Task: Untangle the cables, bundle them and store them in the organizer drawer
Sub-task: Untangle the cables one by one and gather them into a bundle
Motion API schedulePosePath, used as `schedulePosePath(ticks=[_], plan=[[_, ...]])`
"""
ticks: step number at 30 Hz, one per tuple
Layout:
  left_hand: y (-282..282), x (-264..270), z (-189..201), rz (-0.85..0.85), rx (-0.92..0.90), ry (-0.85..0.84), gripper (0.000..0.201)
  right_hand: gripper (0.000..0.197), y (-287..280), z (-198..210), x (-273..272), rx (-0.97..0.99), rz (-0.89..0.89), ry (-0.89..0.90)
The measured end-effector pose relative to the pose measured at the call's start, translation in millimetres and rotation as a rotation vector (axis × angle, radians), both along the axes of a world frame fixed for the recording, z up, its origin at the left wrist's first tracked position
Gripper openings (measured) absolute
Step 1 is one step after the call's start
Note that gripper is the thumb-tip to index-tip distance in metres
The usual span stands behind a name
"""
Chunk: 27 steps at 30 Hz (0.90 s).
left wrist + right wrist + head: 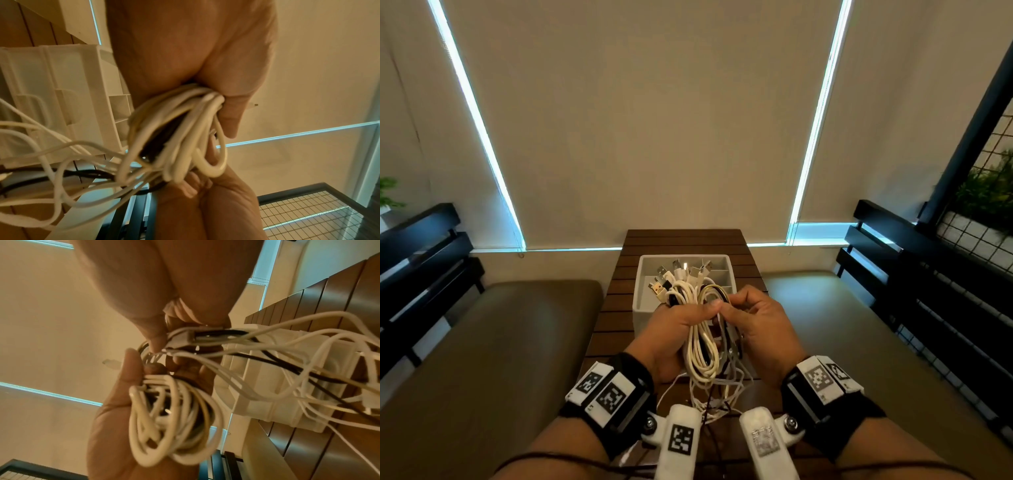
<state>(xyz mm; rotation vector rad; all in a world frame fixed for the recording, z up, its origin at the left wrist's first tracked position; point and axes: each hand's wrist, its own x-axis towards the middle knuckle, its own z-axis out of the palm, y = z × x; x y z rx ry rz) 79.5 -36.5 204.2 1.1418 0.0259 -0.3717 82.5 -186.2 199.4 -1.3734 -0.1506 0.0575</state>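
My arms are bare, no sleeves. Each wrist wears a black band carrying white blocks printed with black square-code markers. My left hand has two such markers side by side; my right hand has two as well. A white camera housing juts from each band on a bracket with a silver bolt. A thin dark cord crosses my left forearm.
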Motion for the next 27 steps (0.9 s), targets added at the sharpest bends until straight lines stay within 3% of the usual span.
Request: schedulePosePath(ticks=[9, 14, 18, 24, 27], plan=[[5, 2, -5, -0.050, -0.023, -0.072, 0.055, 0.023, -4, 4, 5, -0.082, -0.030, 0.004], [3, 0, -2, -0.051, -0.061, -0.069, 0.051, 0.006, 1, 1, -1, -0.075, -0.115, -0.057], [0, -1, -2, -0.047, -0.062, -0.051, 0.056, 0.012, 7, -2, -5, -0.195, -0.196, -0.139], [-2, -1, -4, 0.015, -0.091, -0.012, 0.043, 0.009, 1, 2, -6, -0.364, -0.066, -0.196], [-6, -3, 0, 0.013, -0.139, 0.013, 0.044, 0.011, 0, 4, -5, -0.285, -0.134, -0.153]])
